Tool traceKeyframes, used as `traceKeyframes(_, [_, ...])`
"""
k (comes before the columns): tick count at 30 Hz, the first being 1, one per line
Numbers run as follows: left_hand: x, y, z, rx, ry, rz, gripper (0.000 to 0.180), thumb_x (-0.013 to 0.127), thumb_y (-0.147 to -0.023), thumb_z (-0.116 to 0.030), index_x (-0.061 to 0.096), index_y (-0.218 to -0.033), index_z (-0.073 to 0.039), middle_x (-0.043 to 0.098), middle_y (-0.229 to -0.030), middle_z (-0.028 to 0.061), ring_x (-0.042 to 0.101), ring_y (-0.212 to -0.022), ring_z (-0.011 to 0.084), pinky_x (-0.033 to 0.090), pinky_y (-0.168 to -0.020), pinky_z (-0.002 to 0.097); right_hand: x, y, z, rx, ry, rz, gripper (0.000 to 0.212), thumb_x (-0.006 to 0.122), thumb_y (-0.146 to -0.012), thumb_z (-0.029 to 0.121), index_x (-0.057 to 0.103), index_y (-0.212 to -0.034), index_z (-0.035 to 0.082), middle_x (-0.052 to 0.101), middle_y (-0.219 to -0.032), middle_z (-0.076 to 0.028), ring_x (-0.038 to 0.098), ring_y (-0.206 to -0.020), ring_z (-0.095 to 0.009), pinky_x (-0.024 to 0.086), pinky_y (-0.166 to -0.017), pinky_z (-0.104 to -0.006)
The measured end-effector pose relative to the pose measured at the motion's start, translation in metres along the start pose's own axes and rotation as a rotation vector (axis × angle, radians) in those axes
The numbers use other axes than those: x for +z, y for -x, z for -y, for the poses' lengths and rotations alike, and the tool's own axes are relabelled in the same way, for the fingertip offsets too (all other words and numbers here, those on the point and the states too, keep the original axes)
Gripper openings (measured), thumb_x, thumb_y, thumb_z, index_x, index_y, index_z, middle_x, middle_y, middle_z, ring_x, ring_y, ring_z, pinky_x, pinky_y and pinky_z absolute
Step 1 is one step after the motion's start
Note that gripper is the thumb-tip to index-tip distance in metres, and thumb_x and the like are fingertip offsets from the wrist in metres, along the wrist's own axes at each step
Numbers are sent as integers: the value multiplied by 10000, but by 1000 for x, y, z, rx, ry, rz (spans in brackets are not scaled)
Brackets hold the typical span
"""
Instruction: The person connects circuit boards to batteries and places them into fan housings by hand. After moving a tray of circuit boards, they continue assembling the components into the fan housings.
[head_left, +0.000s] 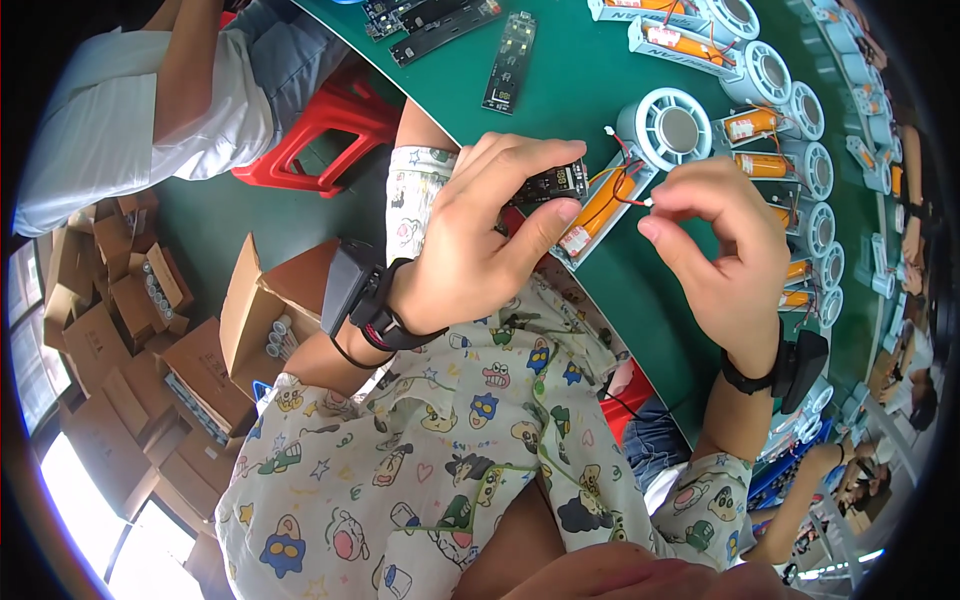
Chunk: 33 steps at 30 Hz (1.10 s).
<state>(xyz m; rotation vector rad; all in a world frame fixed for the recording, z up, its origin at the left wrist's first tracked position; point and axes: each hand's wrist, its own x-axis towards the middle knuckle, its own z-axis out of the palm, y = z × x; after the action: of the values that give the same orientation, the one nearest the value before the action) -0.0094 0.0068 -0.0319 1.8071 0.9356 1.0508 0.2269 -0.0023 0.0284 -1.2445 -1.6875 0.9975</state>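
Note:
My left hand (472,228) is closed on a black circuit board (558,184) with a small display at its end. Under it, a light-blue handheld fan housing (660,118) lies on the green table, its round head facing up. An orange battery (597,222) sits in the housing's open handle. Red and black wires (627,186) loop out of the handle. The fingertips of my right hand (735,250) pinch a small white plug (648,203) at the end of these wires. Another white plug (610,131) stands free beside the fan head.
More fan housings with orange batteries (762,165) line the table's right side. A loose circuit board (510,62) and a pile of boards (430,25) lie at the far side. A red stool (320,135) and cardboard boxes (200,370) stand left. Another person (150,110) sits nearby.

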Motion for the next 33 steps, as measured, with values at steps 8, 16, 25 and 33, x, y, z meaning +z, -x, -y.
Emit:
traceKeyframes(8, [13,2,-3,-25,172,-121,374,742,-873,-2,654,-1237,-7,678,-1127,145,638,-1039,305,486,-936,382,8,4,-3,-135,76,100,203,756,-822,-137,667,-974,-35,685,-1071,-142,677,-985,-218,552,-841,-330])
traceKeyframes(16, [11,-8,1,113,16,-122,370,745,-870,-4,666,-1231,-20,680,-1134,131,635,-1061,301,476,-942,379,30,5,-21,-192,-100,-164,164,755,-847,-113,687,-973,-34,719,-1033,-134,711,-888,-183,582,-773,-289])
traceKeyframes(25, [1,-15,-6,194,-135,-57,381,736,-880,0,638,-1248,18,673,-1183,155,616,-1097,316,476,-953,412,34,8,4,224,-638,-166,165,743,-859,-128,674,-993,-62,725,-1080,-133,711,-967,-183,604,-852,-316])
traceKeyframes(33, [5,-9,-17,162,-151,-10,365,725,-906,-40,651,-1263,-27,666,-1215,115,604,-1127,294,404,-1000,397,29,13,-14,-298,151,-202,174,778,-843,-65,685,-984,-24,735,-923,-151,718,-789,-266,567,-715,-325])
